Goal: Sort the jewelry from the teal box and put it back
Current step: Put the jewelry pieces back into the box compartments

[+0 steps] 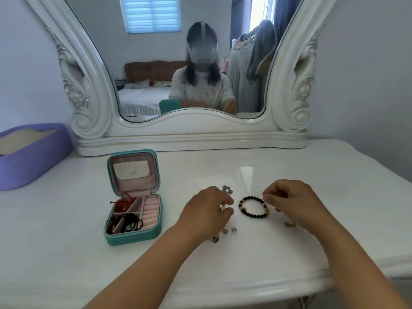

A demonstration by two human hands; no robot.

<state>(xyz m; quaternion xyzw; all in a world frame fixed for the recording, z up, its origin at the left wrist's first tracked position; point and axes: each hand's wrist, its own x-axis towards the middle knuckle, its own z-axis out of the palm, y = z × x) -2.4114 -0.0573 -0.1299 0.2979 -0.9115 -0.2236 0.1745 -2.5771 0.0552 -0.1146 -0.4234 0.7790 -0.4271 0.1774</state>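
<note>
Pinching the silver chain (225, 192) in my left hand (207, 208), right hand (289, 201) fingers curled at the black bead bracelet (254, 207) on the table (289, 253); I should keep pieces apart, then fill the open teal box (133, 204).

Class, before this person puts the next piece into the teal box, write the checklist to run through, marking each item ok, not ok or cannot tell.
1. Teal jewelry box lid open: ok.
2. Black bead bracelet lies flat on the dressing table: ok.
3. Right hand grips the bracelet firmly: cannot tell.
4. Left hand holds the silver piece: ok.
5. Two silver beads gathered: not ok, loose on the table.
6. Ring rolls free: ok.
</note>
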